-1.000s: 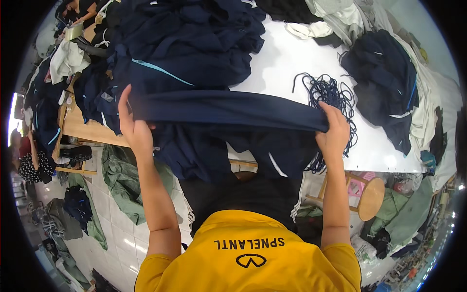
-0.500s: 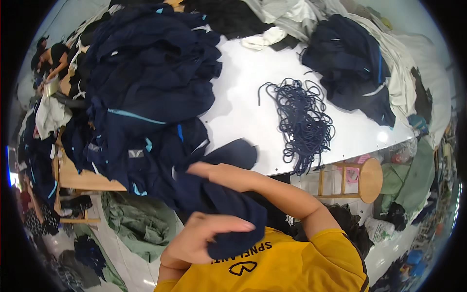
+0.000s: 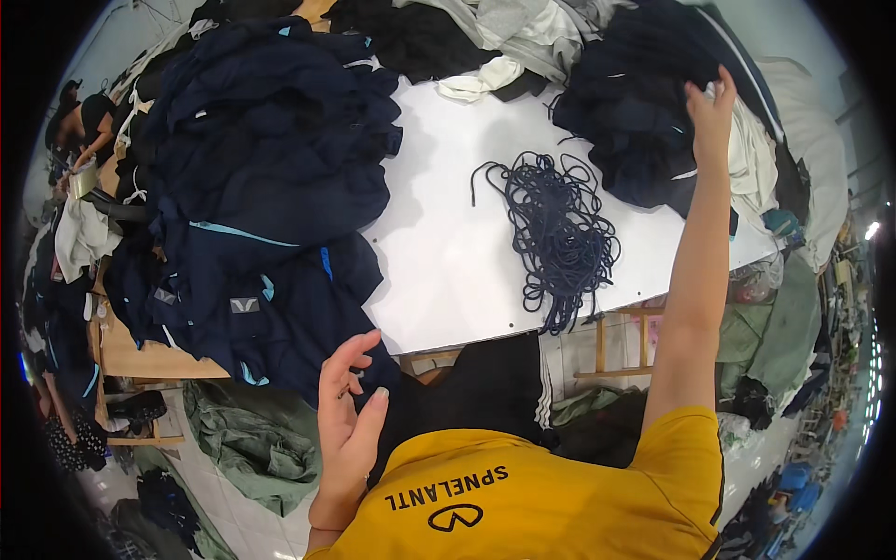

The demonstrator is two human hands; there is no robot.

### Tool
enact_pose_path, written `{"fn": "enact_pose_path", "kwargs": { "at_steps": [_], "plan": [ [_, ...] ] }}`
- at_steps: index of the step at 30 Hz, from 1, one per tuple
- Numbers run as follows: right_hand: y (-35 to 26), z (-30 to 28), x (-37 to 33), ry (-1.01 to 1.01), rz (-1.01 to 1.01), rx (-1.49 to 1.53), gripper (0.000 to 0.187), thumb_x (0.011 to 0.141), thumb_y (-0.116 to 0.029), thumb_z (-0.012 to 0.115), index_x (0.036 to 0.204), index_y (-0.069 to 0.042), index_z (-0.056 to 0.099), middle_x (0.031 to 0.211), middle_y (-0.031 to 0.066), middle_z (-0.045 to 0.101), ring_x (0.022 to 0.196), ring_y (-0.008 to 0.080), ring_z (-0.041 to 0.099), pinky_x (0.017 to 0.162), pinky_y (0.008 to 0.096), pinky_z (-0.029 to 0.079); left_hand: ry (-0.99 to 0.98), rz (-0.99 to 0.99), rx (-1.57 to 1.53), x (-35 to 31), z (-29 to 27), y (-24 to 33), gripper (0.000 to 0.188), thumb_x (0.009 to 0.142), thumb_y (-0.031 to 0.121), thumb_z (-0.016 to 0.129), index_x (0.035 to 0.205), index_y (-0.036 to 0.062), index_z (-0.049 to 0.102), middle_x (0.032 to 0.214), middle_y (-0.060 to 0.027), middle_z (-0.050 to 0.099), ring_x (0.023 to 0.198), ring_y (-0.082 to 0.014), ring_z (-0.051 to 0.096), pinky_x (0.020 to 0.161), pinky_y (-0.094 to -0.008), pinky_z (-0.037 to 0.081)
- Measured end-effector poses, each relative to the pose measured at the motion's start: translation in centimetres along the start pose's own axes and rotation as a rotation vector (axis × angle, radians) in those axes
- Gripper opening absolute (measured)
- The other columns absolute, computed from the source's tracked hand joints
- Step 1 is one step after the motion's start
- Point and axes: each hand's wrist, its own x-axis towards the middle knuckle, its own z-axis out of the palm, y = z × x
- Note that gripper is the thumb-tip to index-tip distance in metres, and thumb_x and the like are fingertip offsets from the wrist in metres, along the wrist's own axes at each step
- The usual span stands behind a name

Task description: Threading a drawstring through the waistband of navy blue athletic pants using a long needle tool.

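My right arm is stretched far out to the right. At its end my right hand [image 3: 713, 112] is open, fingers apart, at the edge of a pile of navy garments [image 3: 621, 103], with nothing visibly gripped. Close to my body, my left hand [image 3: 350, 411] is raised with its fingers loosely curled and apart, holding nothing. It is beside the near edge of a large heap of navy garments [image 3: 271, 140], which has light blue trim and a grey label. Between the two piles, a tangled bundle of navy cord [image 3: 560, 233] lies on the white tabletop [image 3: 439, 187].
Black and grey cloth [image 3: 420, 42] is heaped along the far edge, with a small white cloth [image 3: 481, 79] before it. Green sacking [image 3: 252, 439] lies on the floor at the left. A wooden stool [image 3: 621, 341] stands under the table's right side. Another person [image 3: 84, 126] is at the far left.
The navy garment between my hands has left them. My right hand has swung out to the right-hand pile, where navy cloth with a white edge now shows on top. My left hand stays near my body.
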Motion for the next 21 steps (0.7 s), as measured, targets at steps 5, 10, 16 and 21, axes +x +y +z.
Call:
{"fn": "enact_pose_path", "kwargs": {
  "at_steps": [5,10,16,21],
  "plan": [
    [8.7,-1.0,-9.6,-0.593,0.253,-0.333,0.052,0.090,-0.026,0.059,0.133,-0.001,0.044,0.124,0.0128,0.057,0.112,0.0204,0.054,0.094,0.0311,0.043,-0.065,0.021,-0.034,0.8,0.3,-1.7,0.039,0.083,-0.001,0.055,0.122,0.0029,0.052,0.125,-0.0071,0.056,0.099,-0.0130,0.046,0.081,-0.0238,0.033],
    [12.2,7.6,-28.8,-0.471,0.670,-0.991,0.077,0.085,-0.056,0.053,0.146,-0.016,0.028,0.149,0.0273,0.020,0.134,0.0484,0.025,0.095,0.0758,0.019,-0.119,-0.010,-0.020,1.4,0.2,-2.3,0.034,0.084,0.000,0.055,0.117,0.0024,0.055,0.121,-0.0066,0.058,0.098,-0.0125,0.048,0.079,-0.0232,0.034],
    [7.3,13.6,-30.4,-0.501,0.397,-0.740,0.024,0.084,-0.031,0.065,0.105,-0.020,0.063,0.124,0.0089,0.056,0.118,0.0316,0.050,0.089,0.0747,0.027,-0.087,-0.032,-0.095,0.4,0.2,-3.0,0.027,0.087,0.002,0.054,0.114,0.0025,0.057,0.117,-0.0068,0.061,0.098,-0.0117,0.051,0.078,-0.0223,0.035],
    [4.6,13.2,-23.9,-0.432,0.325,-0.584,0.016,0.082,-0.028,0.066,0.092,-0.015,0.068,0.091,0.0095,0.069,0.089,0.0306,0.066,0.081,0.0498,0.047,-0.057,-0.022,-0.126,-0.6,-0.7,-3.9,0.022,0.090,0.003,0.052,0.112,0.0011,0.057,0.114,-0.0079,0.062,0.097,-0.0114,0.051,0.081,-0.0225,0.037]
  ]
}}
